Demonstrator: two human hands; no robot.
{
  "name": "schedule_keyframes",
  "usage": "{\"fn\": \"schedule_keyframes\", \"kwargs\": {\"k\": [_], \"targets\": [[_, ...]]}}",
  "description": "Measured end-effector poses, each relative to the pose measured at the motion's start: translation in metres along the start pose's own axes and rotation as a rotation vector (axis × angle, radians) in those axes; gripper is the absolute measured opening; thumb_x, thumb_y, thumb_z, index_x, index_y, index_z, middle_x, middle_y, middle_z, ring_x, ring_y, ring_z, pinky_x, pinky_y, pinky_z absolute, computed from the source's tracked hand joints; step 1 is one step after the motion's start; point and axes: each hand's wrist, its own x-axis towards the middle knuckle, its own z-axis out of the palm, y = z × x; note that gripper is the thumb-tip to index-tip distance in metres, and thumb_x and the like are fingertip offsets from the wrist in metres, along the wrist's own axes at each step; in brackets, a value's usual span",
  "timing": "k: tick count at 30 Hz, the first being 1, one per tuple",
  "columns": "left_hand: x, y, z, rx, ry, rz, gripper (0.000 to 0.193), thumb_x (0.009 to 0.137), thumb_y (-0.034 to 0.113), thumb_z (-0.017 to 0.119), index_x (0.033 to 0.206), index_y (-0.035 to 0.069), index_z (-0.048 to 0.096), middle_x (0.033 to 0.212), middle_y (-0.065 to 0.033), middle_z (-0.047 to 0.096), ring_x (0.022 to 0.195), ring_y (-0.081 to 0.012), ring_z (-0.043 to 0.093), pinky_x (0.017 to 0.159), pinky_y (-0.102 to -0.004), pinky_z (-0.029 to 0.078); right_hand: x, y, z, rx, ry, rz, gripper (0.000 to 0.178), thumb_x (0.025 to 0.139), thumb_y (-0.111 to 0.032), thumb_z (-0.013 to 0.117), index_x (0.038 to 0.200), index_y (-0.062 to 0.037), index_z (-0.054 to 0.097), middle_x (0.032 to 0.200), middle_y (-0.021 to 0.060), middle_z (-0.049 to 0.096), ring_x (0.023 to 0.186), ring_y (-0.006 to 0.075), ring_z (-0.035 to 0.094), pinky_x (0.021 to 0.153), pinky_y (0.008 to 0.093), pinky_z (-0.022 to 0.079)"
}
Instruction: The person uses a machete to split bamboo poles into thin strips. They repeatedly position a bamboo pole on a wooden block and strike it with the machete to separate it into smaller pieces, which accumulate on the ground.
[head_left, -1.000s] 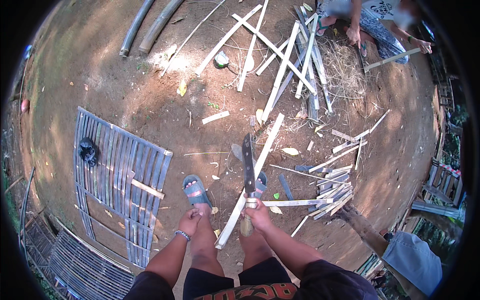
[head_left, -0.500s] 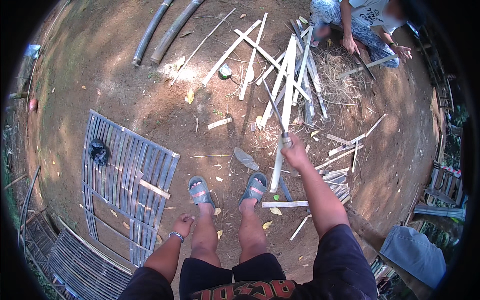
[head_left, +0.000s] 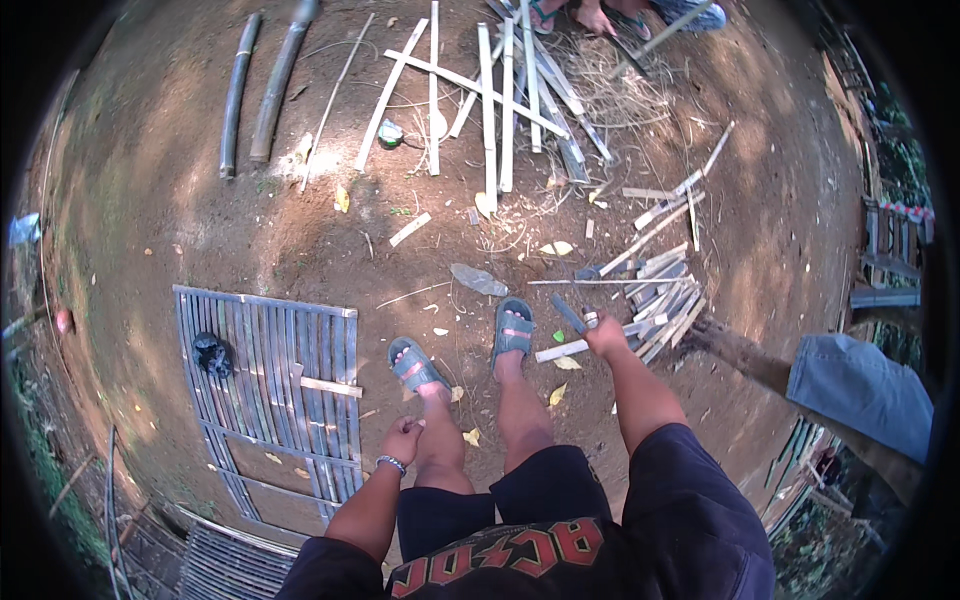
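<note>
My right hand [head_left: 603, 334] is wrapped round the pale handle of a long knife [head_left: 590, 319]. Its metal collar shows at the fist, but the blade is hard to make out from this angle. Just beyond the fist a dark bamboo strip [head_left: 568, 313] lies on the ground, and a pale bamboo strip [head_left: 562, 351] lies beside the hand. My left hand [head_left: 403, 438], with a bracelet at the wrist, hangs by my left shin. Its fingers are curled in, and nothing shows in them.
A slatted bamboo panel [head_left: 270, 380] lies at left with a black bag [head_left: 212, 354] on it. Cut strips [head_left: 665, 300] are heaped at right beside a log [head_left: 740, 355]. Long strips [head_left: 507, 110] lie ahead, near another person's hand [head_left: 596, 18]. Dark poles [head_left: 238, 100] lie far left.
My right hand has come down and nearer with the knife. The long pale strip no longer reaches under it. The view has tilted down, and my feet have shifted.
</note>
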Motion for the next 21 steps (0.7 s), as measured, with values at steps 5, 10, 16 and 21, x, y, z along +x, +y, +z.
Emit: {"fn": "schedule_keyframes", "kwargs": {"k": [5,10,16,21], "targets": [[0.009,-0.01,-0.022,0.035,-0.08,0.031,0.041,0.096,0.028,0.071,0.123,-0.002,0.065,0.097,-0.005,0.071,0.088,-0.0133,0.064,0.08,-0.0283,0.051,-0.103,0.081,0.083,-0.017,-0.082,0.316,0.048,0.077,-0.021,0.07,0.12,0.0015,0.065,0.117,0.0287,0.069,0.113,0.0425,0.066,0.097,0.0464,0.053],[0.007,-0.016,-0.075,0.259,-0.02,0.052,0.029,0.095,0.026,0.072,0.107,0.0,0.069,0.087,-0.0028,0.068,0.081,-0.0113,0.061,0.077,-0.0275,0.049,-0.153,0.073,0.111,0.127,-0.243,0.422,0.049,0.079,-0.023,0.068,0.12,0.0039,0.066,0.12,0.0295,0.067,0.116,0.0429,0.064,0.099,0.0457,0.052],[0.014,0.003,-0.101,0.299,-0.025,0.113,0.023,0.094,0.024,0.072,0.097,0.001,0.068,0.081,0.0022,0.065,0.073,-0.0092,0.056,0.07,-0.0276,0.046,-0.129,0.039,0.098,0.202,-0.271,0.289,0.054,0.083,-0.024,0.067,0.129,0.003,0.061,0.126,0.0292,0.065,0.12,0.04,0.063,0.102,0.046,0.05],[0.025,0.043,-0.08,0.318,-0.178,0.093,0.043,0.094,0.028,0.073,0.121,-0.005,0.065,0.101,-0.0083,0.074,0.089,-0.0143,0.067,0.084,-0.0283,0.052,-0.093,0.027,0.064,0.202,-0.173,0.175,0.051,0.085,-0.023,0.065,0.13,0.0015,0.058,0.125,0.0273,0.065,0.121,0.0397,0.062,0.102,0.0471,0.05]]}}
